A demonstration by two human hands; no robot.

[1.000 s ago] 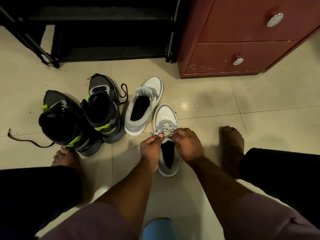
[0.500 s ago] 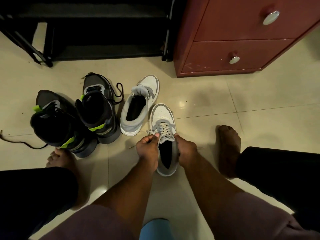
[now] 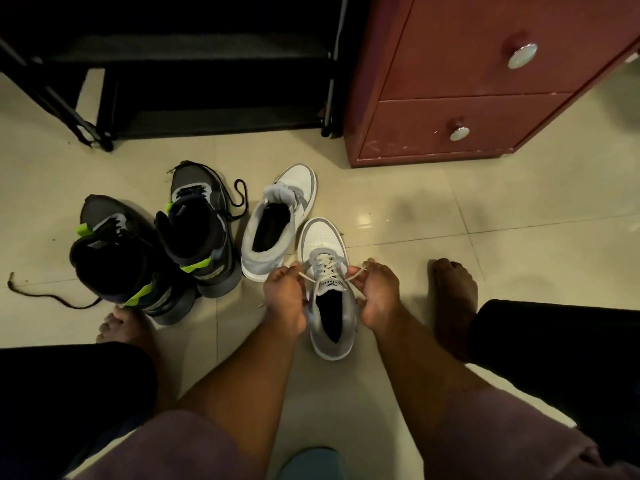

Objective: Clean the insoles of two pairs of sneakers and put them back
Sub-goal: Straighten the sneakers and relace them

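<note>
At the far left of the frame a loose dark lace (image 3: 52, 299) lies on the tiled floor (image 3: 450, 237). Beside it stand 2 black sneakers with green tabs (image 3: 138, 258), toes toward the top of the frame, under a black shoe rack (image 3: 207, 81). Next comes 1 grey-white sneaker (image 3: 273, 226), open and unlaced, just touching its partner.

In the lower centre the near grey-white sneaker (image 3: 329, 292) stands between both hands, its long axis running from the bottom of the frame up, heel toward the person. The left hand (image 3: 284, 299) pinches one lace end on the left side of the tongue, and the right hand (image 3: 377, 296) pinches the other end on the right. Both hands are equally near, so the laces can be pulled out to the 2 sides. The insole inside is probably in place, but the opening is too dark to be sure.

At the upper right stands a red drawer cabinet (image 3: 467, 98).
</note>
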